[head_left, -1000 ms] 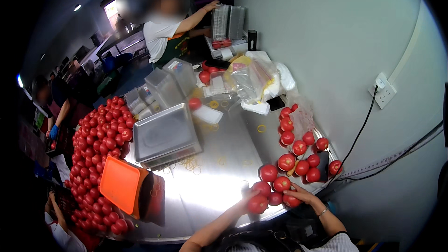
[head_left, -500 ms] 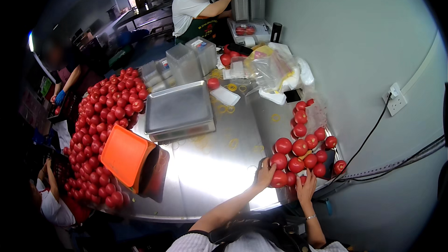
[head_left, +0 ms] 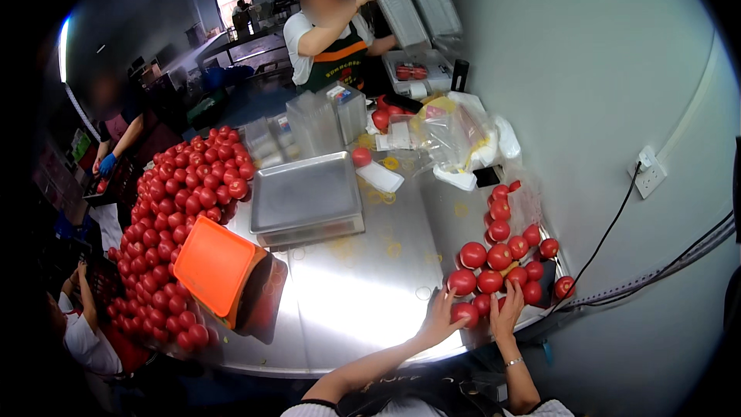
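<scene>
At the near right of the table, a group of large red tomatoes point(head_left: 488, 281) sits by the wall. My left hand point(head_left: 440, 318) curls against the nearest tomato point(head_left: 465, 314) on the group's left side, thumb in front and fingers behind. My right hand point(head_left: 506, 314) reaches over the group's near edge, thumb and fingers around a tomato point(head_left: 501, 303) mostly hidden beneath it. Between the hands rests another tomato point(head_left: 482, 304). A yellowish strip lies among the fruit farther back.
A tomato heap point(head_left: 166, 224) covers the left side beside an orange crate point(head_left: 216, 266). A metal scale point(head_left: 307, 191) stands mid-table, with clear plastic boxes point(head_left: 312, 123) behind. Plastic bags point(head_left: 455, 135) lie near the wall. A co-worker point(head_left: 332, 38) handles stacked trays; others work at left.
My left hand has drawn slightly nearer, and the nearest tomato has shifted nearer with it. The right hand stays over the group's near edge. The co-worker's stacked trays have tilted apart.
</scene>
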A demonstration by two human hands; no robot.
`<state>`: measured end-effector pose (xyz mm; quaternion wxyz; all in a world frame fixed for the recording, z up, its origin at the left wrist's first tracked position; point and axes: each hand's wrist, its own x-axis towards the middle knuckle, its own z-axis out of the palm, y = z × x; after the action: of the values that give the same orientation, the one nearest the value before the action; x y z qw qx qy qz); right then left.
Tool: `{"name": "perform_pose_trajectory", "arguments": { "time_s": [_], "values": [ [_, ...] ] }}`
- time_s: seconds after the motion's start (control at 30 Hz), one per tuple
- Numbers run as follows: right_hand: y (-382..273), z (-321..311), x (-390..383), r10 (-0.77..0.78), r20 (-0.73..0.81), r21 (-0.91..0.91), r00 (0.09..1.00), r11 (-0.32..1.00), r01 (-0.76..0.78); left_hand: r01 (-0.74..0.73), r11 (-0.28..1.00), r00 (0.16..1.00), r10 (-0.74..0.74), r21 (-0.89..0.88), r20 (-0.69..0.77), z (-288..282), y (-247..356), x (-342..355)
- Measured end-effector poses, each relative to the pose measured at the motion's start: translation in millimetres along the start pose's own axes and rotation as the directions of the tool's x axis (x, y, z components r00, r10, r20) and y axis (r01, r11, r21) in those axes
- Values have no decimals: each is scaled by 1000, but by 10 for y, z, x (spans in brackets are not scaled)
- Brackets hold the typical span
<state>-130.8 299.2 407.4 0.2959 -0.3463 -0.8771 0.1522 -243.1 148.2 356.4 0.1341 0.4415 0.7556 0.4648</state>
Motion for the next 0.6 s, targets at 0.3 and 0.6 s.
{"name": "perform_pose_trajectory", "arguments": {
  "time_s": [0.3,0.6],
  "values": [
    [-1159,-402,1473,-258,-207,267,944,913,308,299,459,774,-629,-837,-69,-928,-1164,183],
    [-2035,-618,2834,-530,-504,60,682,767,639,318,280,757,-650,-906,65,-1755,-925,645]
  ]
}}
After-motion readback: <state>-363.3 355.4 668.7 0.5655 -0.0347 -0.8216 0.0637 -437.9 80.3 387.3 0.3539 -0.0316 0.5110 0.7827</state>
